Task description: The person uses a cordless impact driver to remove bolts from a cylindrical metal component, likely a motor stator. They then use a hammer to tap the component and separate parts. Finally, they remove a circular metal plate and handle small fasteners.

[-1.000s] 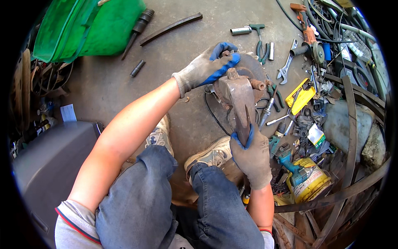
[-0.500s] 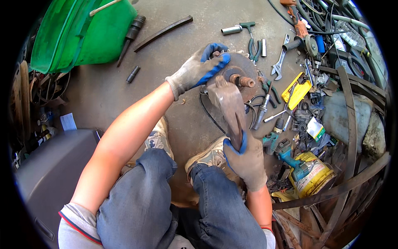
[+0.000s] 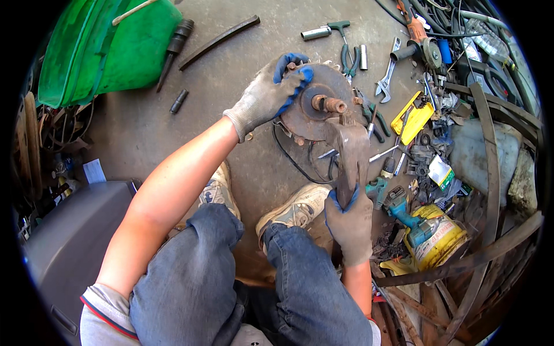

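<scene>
My gloved left hand [image 3: 266,95] has its fingers clenched over the rim of a rusty round rotor [image 3: 314,104] on the concrete floor [image 3: 231,75] before my shoes, while my gloved right hand [image 3: 350,222] grips the handle of a hammer [image 3: 350,153], head beside the rotor's centre shaft.

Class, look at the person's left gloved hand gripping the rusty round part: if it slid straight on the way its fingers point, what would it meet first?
The left hand points right across the rusty disc, so it would probably meet the central shaft stub first. Depth is uncertain; the hammer-like tool lies just below that line.
</scene>
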